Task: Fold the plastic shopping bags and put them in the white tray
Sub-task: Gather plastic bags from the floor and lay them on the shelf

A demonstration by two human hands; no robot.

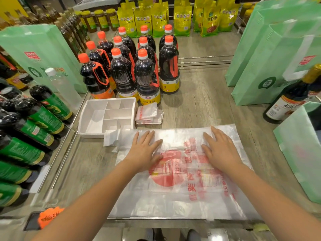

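A translucent plastic shopping bag with red print lies spread flat on the wooden shelf in front of me. My left hand rests flat on its upper left part, fingers apart. My right hand presses flat on its upper right part, fingers apart. The bag's handles stretch left toward the white tray, a divided tray with nothing visible in its compartments. A small stack of folded bags lies just right of the tray.
Dark sauce bottles with orange caps stand behind the tray. Green-labelled bottles lie along the left. Green non-woven bags stand at left and right. A tall dark bottle stands at right.
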